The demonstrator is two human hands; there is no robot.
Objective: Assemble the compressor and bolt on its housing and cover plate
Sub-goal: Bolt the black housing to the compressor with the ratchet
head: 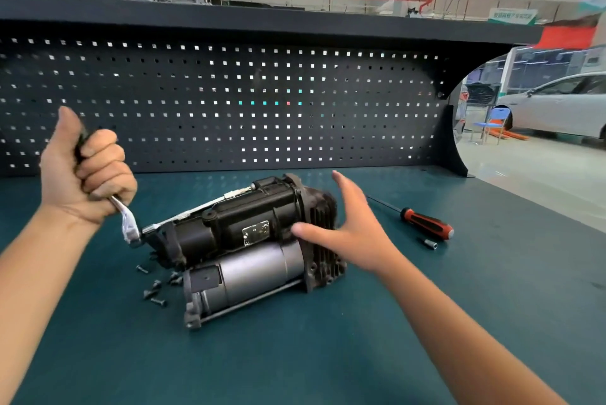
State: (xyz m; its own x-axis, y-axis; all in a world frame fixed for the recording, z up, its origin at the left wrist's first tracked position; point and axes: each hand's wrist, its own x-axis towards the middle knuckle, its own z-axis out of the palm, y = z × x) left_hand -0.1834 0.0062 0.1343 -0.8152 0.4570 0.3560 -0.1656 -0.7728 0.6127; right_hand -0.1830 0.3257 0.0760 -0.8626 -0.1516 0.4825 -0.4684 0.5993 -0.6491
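The left hand (87,172) was seen clenched round the dark handle of a ratchet wrench (126,222), with the thumb raised. The wrench's head was held at the left end of the compressor (249,240); whether it was seated on a bolt could not be told. The right hand (347,227) was held released, with fingers straight and spread, at the finned right end of the compressor. Whether the thumb touched the casing could not be told because of blur.

The compressor was laid on its side near the middle of the green worktop (295,355), closer to the back edge than to the near one. Its black cylinder was set behind the grey motor can. Several loose bolts (157,286) were scattered on the worktop just beside its left end, on the near side. A red-and-black screwdriver (426,222) was laid toward the right edge, apart from the compressor, with a small socket (430,244) just beside its handle. A dark pegboard (229,103) was fixed along the back edge
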